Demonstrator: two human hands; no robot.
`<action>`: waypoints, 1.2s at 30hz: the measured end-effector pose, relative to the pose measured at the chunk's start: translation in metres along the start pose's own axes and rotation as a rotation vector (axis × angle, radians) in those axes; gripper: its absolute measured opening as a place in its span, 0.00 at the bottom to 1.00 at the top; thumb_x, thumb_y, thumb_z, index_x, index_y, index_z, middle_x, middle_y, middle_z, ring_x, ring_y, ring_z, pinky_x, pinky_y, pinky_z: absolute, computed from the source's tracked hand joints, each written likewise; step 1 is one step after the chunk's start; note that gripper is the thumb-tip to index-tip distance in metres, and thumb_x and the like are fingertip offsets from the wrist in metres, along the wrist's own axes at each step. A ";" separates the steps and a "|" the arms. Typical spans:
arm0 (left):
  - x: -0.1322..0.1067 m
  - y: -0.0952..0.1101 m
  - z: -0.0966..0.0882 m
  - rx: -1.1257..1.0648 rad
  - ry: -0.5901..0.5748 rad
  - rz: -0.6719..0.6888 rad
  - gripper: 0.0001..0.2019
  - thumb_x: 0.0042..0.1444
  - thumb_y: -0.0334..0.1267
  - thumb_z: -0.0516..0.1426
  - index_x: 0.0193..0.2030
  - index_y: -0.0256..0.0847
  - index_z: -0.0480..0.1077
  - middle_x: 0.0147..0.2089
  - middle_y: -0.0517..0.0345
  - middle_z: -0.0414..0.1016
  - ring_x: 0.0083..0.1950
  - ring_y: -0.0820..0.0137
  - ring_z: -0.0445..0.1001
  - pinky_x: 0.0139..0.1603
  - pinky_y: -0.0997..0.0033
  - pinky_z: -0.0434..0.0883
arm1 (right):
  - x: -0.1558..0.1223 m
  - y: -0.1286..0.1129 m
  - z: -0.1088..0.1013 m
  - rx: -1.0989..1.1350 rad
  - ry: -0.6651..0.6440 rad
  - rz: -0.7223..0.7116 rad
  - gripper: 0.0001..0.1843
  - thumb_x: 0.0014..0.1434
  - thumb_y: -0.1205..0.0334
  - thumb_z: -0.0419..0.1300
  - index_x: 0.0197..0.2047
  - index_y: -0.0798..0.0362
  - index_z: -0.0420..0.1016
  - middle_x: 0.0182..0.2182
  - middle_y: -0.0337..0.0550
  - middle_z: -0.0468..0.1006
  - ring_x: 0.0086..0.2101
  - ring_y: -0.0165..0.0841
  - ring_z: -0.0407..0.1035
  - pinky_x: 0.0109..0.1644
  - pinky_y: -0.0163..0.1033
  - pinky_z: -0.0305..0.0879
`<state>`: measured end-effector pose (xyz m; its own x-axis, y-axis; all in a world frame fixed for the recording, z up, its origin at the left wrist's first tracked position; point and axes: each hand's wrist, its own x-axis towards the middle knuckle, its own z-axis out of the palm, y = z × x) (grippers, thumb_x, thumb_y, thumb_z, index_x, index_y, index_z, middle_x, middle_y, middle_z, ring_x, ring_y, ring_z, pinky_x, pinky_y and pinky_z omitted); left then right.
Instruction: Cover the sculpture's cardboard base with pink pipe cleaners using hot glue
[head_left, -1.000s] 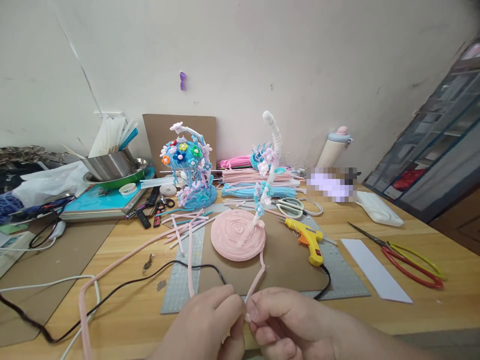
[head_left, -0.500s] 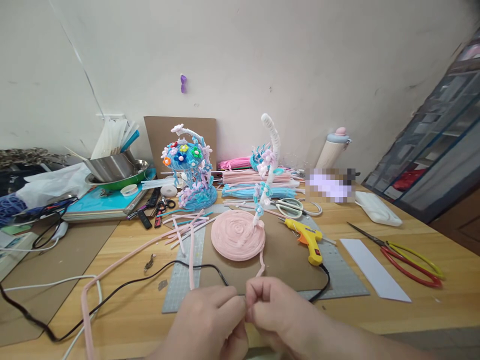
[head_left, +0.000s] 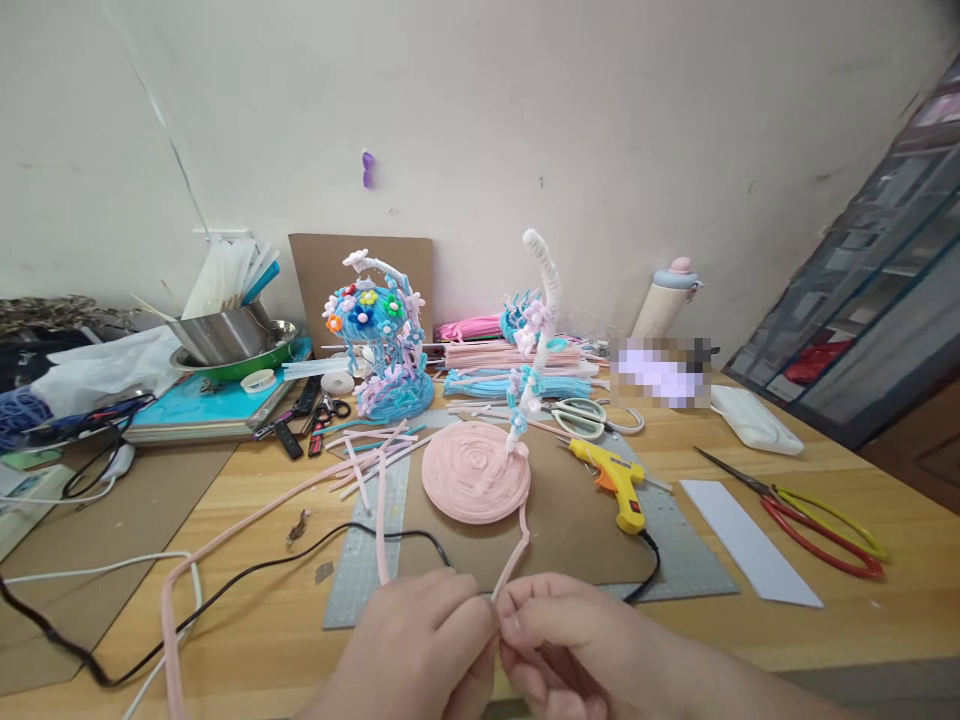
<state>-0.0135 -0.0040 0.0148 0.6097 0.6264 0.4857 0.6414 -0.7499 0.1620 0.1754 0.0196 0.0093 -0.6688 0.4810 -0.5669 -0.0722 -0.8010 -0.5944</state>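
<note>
Low in the middle of the head view, my left hand (head_left: 420,645) and my right hand (head_left: 566,640) meet fingertip to fingertip, both closed. Between them they pinch a pink pipe cleaner (head_left: 517,555), which runs down from the edge of a flat coiled pink disc (head_left: 469,490). Another length of pink pipe cleaner (head_left: 382,520) reaches the knuckles of my left hand. The spot where the fingers pinch is partly hidden. From the disc's right side rises a curved white stem (head_left: 551,290) with small pink and blue flowers.
A yellow glue gun (head_left: 619,480) lies right of the disc on brown cardboard (head_left: 577,530) over a grey cutting mat (head_left: 697,560). Long scissors (head_left: 810,520) rest beside a white strip (head_left: 750,545). A blue jellyfish-like decoration (head_left: 382,340) stands behind. A black cord (head_left: 247,590) crosses the left.
My right hand has shifted slightly down and its fingers have turned, so more of the pink pipe cleaner shows between disc and fingertips. My left hand stays nearly in place.
</note>
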 end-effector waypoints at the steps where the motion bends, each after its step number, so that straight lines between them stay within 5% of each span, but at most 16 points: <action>1: -0.001 -0.001 0.001 0.032 -0.004 0.023 0.11 0.60 0.24 0.50 0.30 0.42 0.64 0.25 0.63 0.69 0.24 0.72 0.66 0.23 0.72 0.59 | 0.001 0.000 -0.001 0.035 -0.009 0.013 0.09 0.44 0.62 0.62 0.27 0.51 0.64 0.17 0.30 0.67 0.14 0.18 0.50 0.18 0.29 0.32; 10: 0.000 -0.002 -0.007 0.083 0.012 0.035 0.12 0.69 0.30 0.47 0.35 0.42 0.67 0.27 0.62 0.71 0.27 0.70 0.69 0.27 0.71 0.65 | 0.000 -0.008 -0.003 0.164 -0.070 0.110 0.05 0.42 0.66 0.58 0.23 0.52 0.63 0.14 0.28 0.64 0.11 0.16 0.48 0.15 0.25 0.32; 15: 0.004 -0.005 -0.016 0.175 0.014 0.167 0.19 0.74 0.32 0.40 0.36 0.41 0.67 0.27 0.62 0.72 0.27 0.69 0.69 0.26 0.68 0.61 | 0.001 -0.013 0.004 0.163 -0.099 0.194 0.07 0.46 0.65 0.51 0.20 0.54 0.66 0.11 0.30 0.60 0.09 0.18 0.46 0.12 0.25 0.31; 21: 0.008 -0.008 -0.018 0.206 0.026 0.224 0.18 0.71 0.28 0.41 0.33 0.41 0.67 0.25 0.61 0.71 0.26 0.69 0.67 0.27 0.67 0.59 | -0.001 -0.012 0.007 0.095 -0.095 0.029 0.02 0.43 0.66 0.58 0.23 0.54 0.67 0.15 0.32 0.67 0.12 0.17 0.48 0.16 0.26 0.31; 27: 0.014 -0.007 -0.015 0.051 0.079 0.075 0.16 0.69 0.30 0.44 0.29 0.42 0.62 0.23 0.62 0.69 0.25 0.72 0.66 0.28 0.70 0.61 | -0.003 -0.011 0.008 0.003 -0.110 -0.119 0.14 0.45 0.58 0.66 0.29 0.51 0.63 0.22 0.33 0.73 0.15 0.17 0.49 0.19 0.28 0.35; 30: 0.014 -0.002 -0.014 -0.129 0.075 -0.095 0.16 0.71 0.35 0.46 0.28 0.44 0.58 0.24 0.64 0.67 0.25 0.74 0.67 0.27 0.75 0.63 | 0.001 -0.005 0.005 -0.414 0.000 -0.486 0.14 0.53 0.55 0.63 0.28 0.48 0.59 0.20 0.29 0.66 0.17 0.22 0.48 0.21 0.31 0.42; 34: 0.012 0.000 -0.013 -0.356 -0.029 -0.288 0.16 0.70 0.37 0.48 0.27 0.44 0.57 0.22 0.67 0.64 0.22 0.77 0.64 0.23 0.80 0.61 | 0.005 0.003 -0.003 -1.391 0.235 -1.431 0.16 0.60 0.72 0.54 0.24 0.49 0.57 0.20 0.32 0.59 0.22 0.29 0.50 0.26 0.39 0.41; 36: 0.011 -0.001 -0.012 -0.398 -0.049 -0.307 0.17 0.70 0.39 0.49 0.27 0.43 0.58 0.21 0.68 0.64 0.21 0.77 0.64 0.21 0.80 0.60 | 0.003 0.003 -0.004 -1.526 0.297 -1.555 0.16 0.60 0.75 0.52 0.24 0.49 0.58 0.20 0.34 0.61 0.22 0.30 0.50 0.26 0.40 0.40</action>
<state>-0.0133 0.0015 0.0299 0.4480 0.8328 0.3252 0.5732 -0.5467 0.6104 0.1762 0.0199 0.0034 -0.5620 0.4242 0.7101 0.2850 0.9052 -0.3152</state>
